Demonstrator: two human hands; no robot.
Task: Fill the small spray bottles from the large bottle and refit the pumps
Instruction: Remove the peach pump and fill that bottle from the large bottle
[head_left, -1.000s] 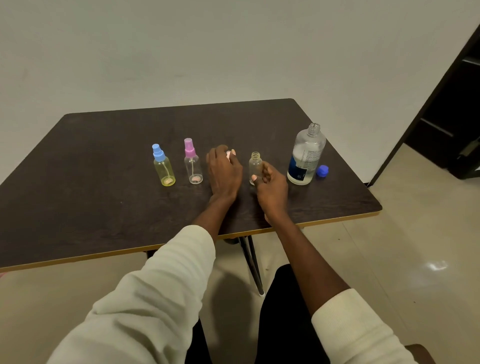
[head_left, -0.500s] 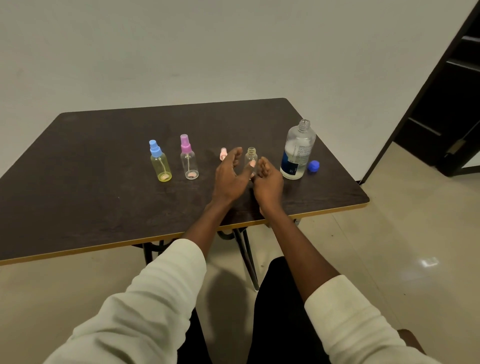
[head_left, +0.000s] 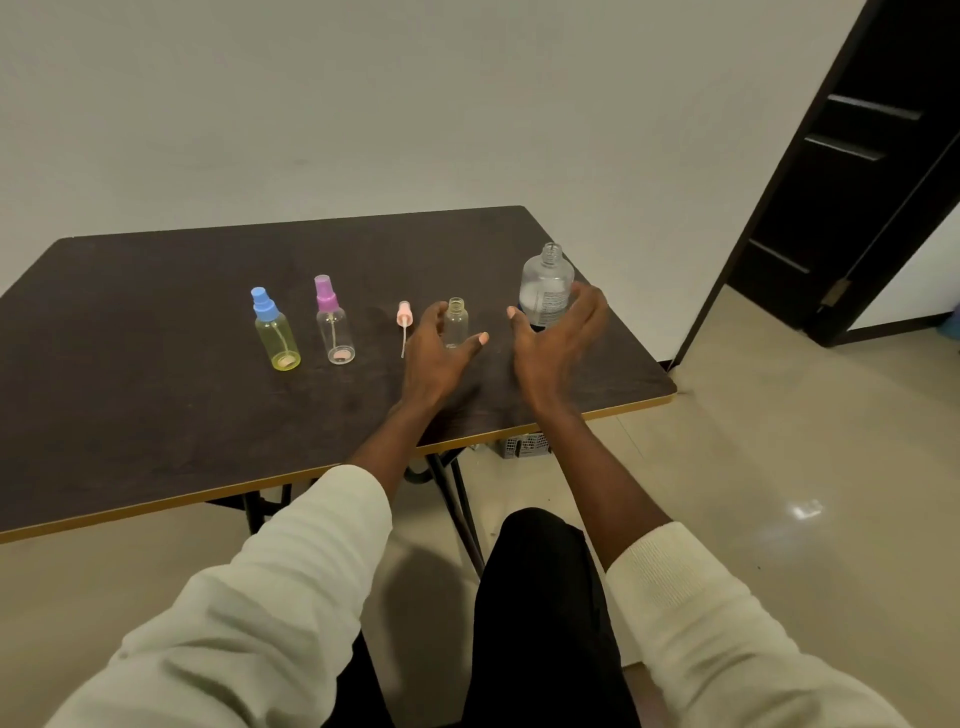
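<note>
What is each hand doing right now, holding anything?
Left hand: open, holding nothing, beside the uncapped small bottle.
Right hand: open, holding nothing, by the large bottle.

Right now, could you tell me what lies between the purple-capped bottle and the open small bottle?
In the head view, the pink pump lies there, beside the left hand.

Dark wood-grain table (head_left: 156, 415) with pale edge band fills my view, black metal legs (head_left: 460, 509) crossing beneath. Plain off-white wall (head_left: 363, 104) behind. Glossy beige tiled floor (head_left: 779, 467), light glare on it. Dark door (head_left: 857, 182) standing ajar at right. Small grey vented box (head_left: 524, 446) on floor under table edge; can't identify it.
</note>
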